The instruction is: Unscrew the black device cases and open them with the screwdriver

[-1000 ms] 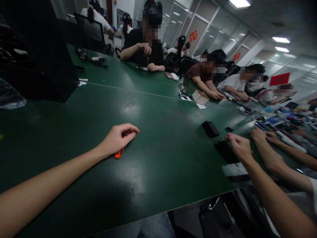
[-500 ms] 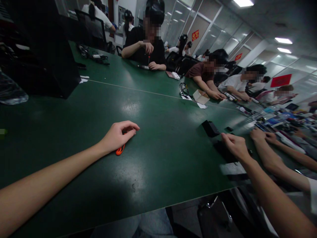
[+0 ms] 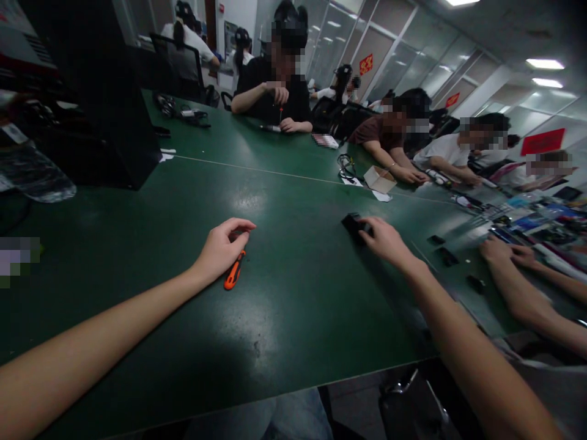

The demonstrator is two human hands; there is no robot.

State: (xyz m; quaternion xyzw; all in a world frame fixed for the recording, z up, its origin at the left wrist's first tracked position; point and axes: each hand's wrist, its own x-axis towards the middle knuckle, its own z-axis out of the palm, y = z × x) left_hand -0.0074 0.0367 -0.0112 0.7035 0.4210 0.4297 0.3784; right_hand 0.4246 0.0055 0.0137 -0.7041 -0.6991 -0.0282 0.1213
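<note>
My left hand rests on the green table left of centre, its fingers curled round toward the thumb. From under its thumb sticks out an orange and black handled tool lying on the tabletop; the tool's far end is hidden by the hand. Right of centre, my right hand grips a small black box-like object between thumb and fingers, at table height. The hand covers part of that object.
Several small black pieces lie at the right, near another person's hands. An open carton and coiled cables are farther back. A tall black panel stands at the left. Across the table a person holds a screwdriver.
My right hand has moved left, bringing the black object toward the middle of the table. More of the orange and black handle shows beside my left hand. The view has shifted slightly.
</note>
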